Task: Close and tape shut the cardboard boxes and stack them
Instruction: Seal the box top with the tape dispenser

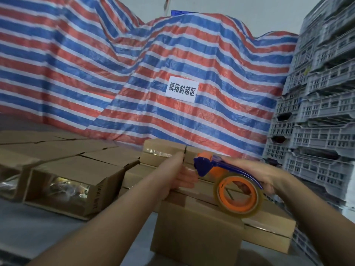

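Observation:
A closed cardboard box (194,225) stands in front of me at the lower middle. My left hand (180,175) lies on its top near the far left side, fingers straight, thumb pointing up. My right hand (257,173) grips the blue handle of a tape dispenser (217,167) with an orange core and a roll of clear tape (238,194). The dispenser sits over the box's top, its head close to my left hand. Behind it stands a stack of taped boxes (163,150).
An open box (75,187) lying on its side with shiny packets inside sits at the left, among several flat-topped boxes (57,144). A striped tarp (134,73) with a white sign (181,89) hangs behind. Grey plastic crates (317,112) are piled at the right.

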`<state>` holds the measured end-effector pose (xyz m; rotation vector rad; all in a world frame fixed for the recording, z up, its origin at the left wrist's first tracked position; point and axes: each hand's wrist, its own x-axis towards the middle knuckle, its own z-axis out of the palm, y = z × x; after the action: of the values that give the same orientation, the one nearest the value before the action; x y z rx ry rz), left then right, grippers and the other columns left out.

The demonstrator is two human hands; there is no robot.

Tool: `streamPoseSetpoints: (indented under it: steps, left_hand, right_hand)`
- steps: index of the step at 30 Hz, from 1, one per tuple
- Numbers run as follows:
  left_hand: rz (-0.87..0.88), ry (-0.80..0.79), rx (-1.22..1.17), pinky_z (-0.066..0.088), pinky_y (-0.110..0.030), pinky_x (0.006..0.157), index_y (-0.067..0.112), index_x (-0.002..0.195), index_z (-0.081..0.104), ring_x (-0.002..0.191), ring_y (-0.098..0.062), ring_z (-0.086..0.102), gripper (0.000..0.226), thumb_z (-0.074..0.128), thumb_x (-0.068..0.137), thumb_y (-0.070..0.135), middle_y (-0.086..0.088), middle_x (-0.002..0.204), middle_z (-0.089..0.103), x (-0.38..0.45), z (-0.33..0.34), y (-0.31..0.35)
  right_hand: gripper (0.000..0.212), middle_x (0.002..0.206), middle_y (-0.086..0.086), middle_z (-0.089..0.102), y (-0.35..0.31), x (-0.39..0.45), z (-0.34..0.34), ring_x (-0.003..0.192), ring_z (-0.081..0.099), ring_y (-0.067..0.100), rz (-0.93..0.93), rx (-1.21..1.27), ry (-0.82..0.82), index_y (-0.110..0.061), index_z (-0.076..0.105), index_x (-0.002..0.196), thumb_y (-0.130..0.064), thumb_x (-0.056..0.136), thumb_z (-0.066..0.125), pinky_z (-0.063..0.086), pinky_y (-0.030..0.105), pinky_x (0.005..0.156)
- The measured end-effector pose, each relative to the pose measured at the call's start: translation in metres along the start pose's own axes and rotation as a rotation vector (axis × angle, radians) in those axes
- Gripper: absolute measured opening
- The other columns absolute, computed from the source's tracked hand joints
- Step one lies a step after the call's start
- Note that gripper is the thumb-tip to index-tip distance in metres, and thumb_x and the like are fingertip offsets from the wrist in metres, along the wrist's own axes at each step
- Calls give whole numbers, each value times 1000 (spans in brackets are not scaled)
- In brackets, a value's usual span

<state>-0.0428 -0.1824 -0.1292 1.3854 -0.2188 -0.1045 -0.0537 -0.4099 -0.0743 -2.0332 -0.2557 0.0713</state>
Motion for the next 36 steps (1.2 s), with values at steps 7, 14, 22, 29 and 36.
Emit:
streamPoseSetpoints:
  steps: [7, 14, 22, 29, 36]
  left_hand:
    - [-21, 65, 80, 48, -31, 84, 12, 97, 67, 81, -18, 72, 21, 55, 95, 29, -4, 85, 77, -8, 14, 1]
    - [10, 147, 29, 50, -19, 49, 4, 91, 61, 63, -13, 58, 8, 54, 95, 5, -9, 84, 65, -6, 24, -4]
    - [6, 303, -24, 41, -24, 57, 5, 120, 53, 67, -15, 47, 25, 44, 101, 17, -6, 78, 55, 4, 25, -21]
    - [-85, 376, -314, 56, -37, 84, 4, 136, 43, 86, -21, 60, 35, 39, 102, 13, -17, 114, 58, 7, 19, -25]
    - [-53, 312, -375, 54, -35, 70, -2, 124, 50, 64, -16, 45, 31, 37, 96, 1, -7, 74, 42, 12, 20, -27]
  right_hand:
    - [77, 70, 7, 72, 2, -1, -1, 51, 67, 14, 20, 33, 7, -2, 62, 117, -54, 62, 79, 50, 22, 44]
    - [74, 77, 9, 74, 3, 2, -5, 58, 69, 16, 17, 36, -22, -3, 64, 114, -55, 63, 79, 54, 24, 50]
    - [74, 85, 10, 75, -7, 10, -7, 67, 71, 16, 97, -41, -103, -4, 61, 119, -55, 68, 78, 56, 26, 58]
    - [81, 76, 10, 71, -11, 10, -23, 59, 67, 18, 232, -65, -161, -3, 65, 108, -55, 52, 94, 55, 28, 53]
    - [97, 92, 17, 70, 1, -2, -38, 73, 67, 23, 206, -115, -126, -1, 61, 122, -60, 52, 93, 56, 36, 71]
